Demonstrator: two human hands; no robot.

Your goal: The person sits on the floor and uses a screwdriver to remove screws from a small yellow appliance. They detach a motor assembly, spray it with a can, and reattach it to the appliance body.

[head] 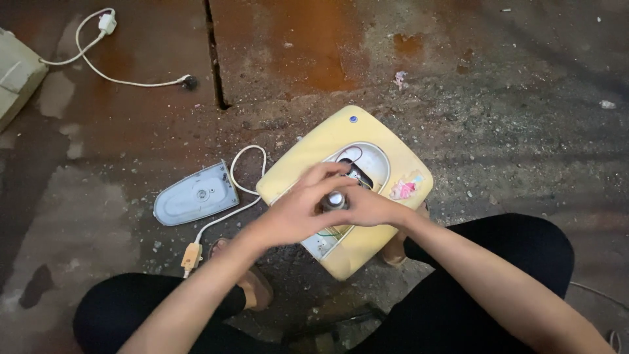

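Note:
A pale yellow box-shaped appliance [308, 164] lies on the concrete floor with its oval service opening [373, 160] uncovered, wires showing inside. Both my hands meet over that opening. My left hand [298, 206] wraps around a small tool with a round silver end [335, 198]. My right hand [373, 206] grips the same tool from the other side. The tool's tip is hidden behind my fingers.
A grey oval cover plate [196, 195] lies on the floor left of the appliance. A white cord [246, 177] with an orange inline box [191, 255] runs beside it. Another white cable [98, 46] and a beige box [16, 75] sit far left. My knees frame the bottom.

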